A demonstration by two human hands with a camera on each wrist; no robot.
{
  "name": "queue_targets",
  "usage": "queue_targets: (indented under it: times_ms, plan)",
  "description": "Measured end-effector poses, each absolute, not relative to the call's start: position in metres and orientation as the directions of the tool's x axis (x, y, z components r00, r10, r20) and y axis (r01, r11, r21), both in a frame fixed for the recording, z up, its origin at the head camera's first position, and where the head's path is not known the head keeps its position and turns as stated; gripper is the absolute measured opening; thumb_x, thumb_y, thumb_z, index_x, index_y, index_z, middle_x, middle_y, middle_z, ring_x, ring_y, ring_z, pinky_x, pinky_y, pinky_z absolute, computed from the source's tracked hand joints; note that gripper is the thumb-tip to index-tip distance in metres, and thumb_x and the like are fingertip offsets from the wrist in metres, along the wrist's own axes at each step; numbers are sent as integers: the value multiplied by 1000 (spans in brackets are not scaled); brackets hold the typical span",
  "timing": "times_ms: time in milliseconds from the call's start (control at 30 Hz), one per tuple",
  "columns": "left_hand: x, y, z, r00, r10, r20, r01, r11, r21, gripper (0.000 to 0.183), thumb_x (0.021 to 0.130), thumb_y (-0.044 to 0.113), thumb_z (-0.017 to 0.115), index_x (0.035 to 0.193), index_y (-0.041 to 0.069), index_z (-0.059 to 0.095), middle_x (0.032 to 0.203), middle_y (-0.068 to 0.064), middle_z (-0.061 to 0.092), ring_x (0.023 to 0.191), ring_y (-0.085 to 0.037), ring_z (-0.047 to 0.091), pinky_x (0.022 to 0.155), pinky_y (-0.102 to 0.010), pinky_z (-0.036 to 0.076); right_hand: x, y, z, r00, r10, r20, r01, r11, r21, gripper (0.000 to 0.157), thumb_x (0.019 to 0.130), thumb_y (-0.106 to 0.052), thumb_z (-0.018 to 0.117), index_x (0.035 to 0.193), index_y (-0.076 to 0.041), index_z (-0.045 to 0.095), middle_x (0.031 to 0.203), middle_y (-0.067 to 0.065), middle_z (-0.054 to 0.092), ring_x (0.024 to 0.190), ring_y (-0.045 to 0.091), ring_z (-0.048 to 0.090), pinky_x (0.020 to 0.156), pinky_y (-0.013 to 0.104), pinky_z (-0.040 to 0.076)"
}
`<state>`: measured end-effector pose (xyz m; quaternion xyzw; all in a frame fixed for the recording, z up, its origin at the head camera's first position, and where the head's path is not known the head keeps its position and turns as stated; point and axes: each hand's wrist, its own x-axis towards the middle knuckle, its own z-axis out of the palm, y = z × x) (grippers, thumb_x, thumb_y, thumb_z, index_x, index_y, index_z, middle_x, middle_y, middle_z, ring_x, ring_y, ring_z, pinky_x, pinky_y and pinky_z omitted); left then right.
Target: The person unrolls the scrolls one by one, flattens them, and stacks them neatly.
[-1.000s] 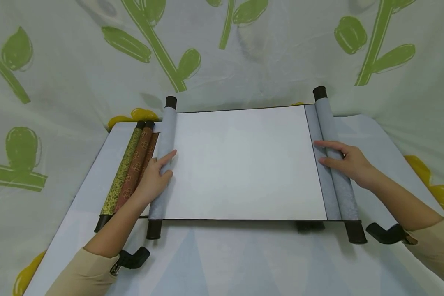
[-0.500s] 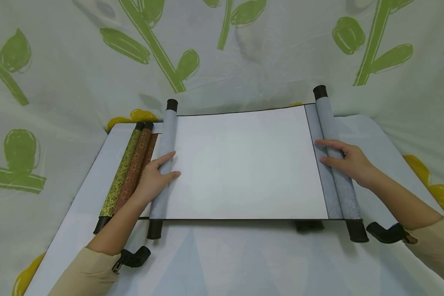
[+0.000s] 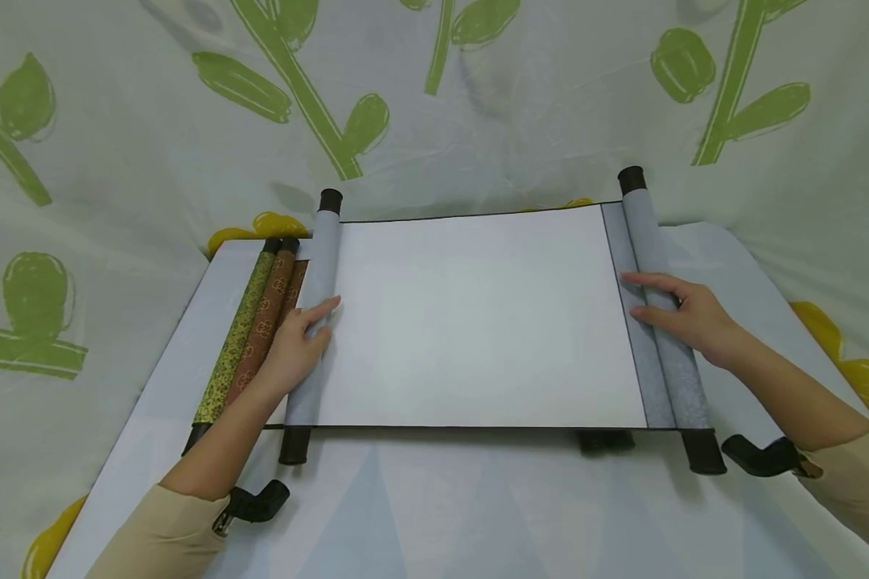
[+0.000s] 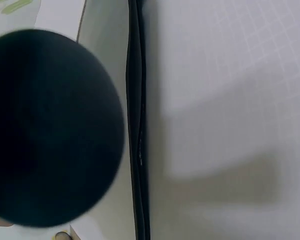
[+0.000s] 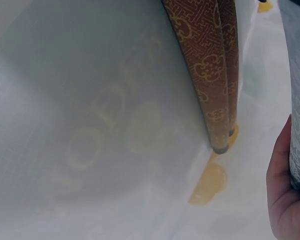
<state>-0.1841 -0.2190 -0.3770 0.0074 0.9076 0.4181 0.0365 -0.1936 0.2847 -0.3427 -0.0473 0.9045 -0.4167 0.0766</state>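
A hanging scroll with blank white paper (image 3: 471,322) lies partly unrolled between two grey-blue rolls with black end knobs. My left hand (image 3: 294,350) holds the left roll (image 3: 326,249), its index finger and thumb reaching over the top. At the other side my right hand (image 3: 698,322) grips the right roll (image 3: 640,217), with index finger and thumb on the grey-blue border. The right wrist view shows part of this hand (image 5: 285,195) against the roll's patterned cloth. A dark round knob (image 4: 50,130) fills much of the left wrist view, beside the paper's black edge (image 4: 136,125).
Left of the scroll lie a yellow-green patterned roll (image 3: 235,342) and a brown patterned roll (image 3: 268,310). A dark knob (image 3: 604,441) shows under the paper's front edge. Leaf-printed cloth (image 3: 521,121) rises behind the table (image 3: 434,515).
My left thumb stretched out onto the paper, then drew back against the roll. The left roll has shifted slightly left and the right one slightly right. The paper's back edge is straighter than half a second ago.
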Motion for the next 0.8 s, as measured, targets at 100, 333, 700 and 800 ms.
queue_targets:
  times_ms: [100, 333, 700, 800]
  plan:
    - [-184, -221, -377, -996, 44, -81, -34, 647, 761, 44, 94, 16, 40, 138, 20, 40, 131, -27, 30, 84, -29, 36, 68, -36, 31, -193, 286, -342, -984, -136, -117, 0, 654, -757, 55, 87, -33, 59, 137, -18, 41, 145, 14, 29, 129, 29, 23, 89, 34, 27]
    - [-184, -222, -376, -996, 12, -91, -61, 654, 754, 53, 88, 27, 58, 138, 24, 40, 133, -26, 33, 113, -38, 40, 85, -49, 38, -195, 289, -345, -981, -142, -134, 10, 648, -761, 57, 87, -34, 60, 138, -18, 40, 146, 15, 27, 131, 32, 21, 95, 46, 24]
    - [-184, -222, -374, -998, 6, -65, -46, 643, 765, 52, 86, 16, 60, 136, 21, 44, 136, -20, 37, 130, -37, 28, 99, -54, 29, -194, 292, -349, -981, -141, -133, 14, 634, -773, 56, 87, -33, 60, 137, -17, 41, 146, 10, 29, 134, 32, 18, 99, 52, 21]
    - [-182, -223, -375, -998, 21, -62, -33, 645, 764, 51, 89, 14, 55, 137, 21, 42, 139, -21, 34, 131, -37, 26, 98, -55, 29, -194, 293, -349, -983, -134, -127, 12, 638, -770, 56, 87, -33, 60, 137, -16, 42, 145, 9, 30, 133, 31, 19, 98, 51, 22]
